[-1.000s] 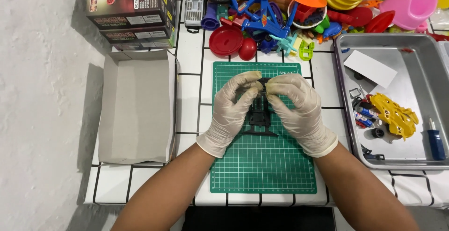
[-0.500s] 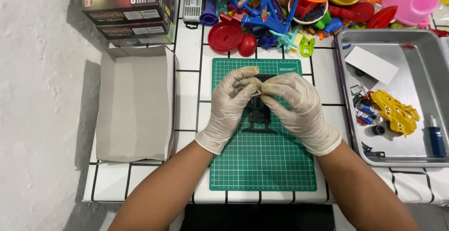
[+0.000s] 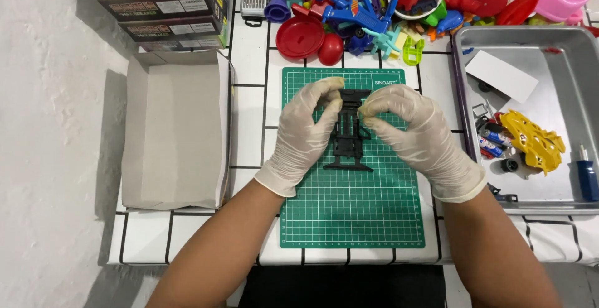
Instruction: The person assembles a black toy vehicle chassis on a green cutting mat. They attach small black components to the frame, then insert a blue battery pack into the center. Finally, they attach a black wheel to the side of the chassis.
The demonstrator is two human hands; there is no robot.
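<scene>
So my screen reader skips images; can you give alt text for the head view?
Two gloved hands, left hand and right hand, hold a black toy car chassis over a green cutting mat. An open cardboard box lies left, a metal tray with a yellow car body right.

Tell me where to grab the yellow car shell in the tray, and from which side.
Take the yellow car shell across its long sides, coming straight down from above. It lies loose in the metal tray, angled, with batteries close on its left, so a side approach is crowded; the top is open.

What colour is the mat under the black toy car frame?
Green with a fine white grid, the cutting mat shows best in the head view.
</scene>
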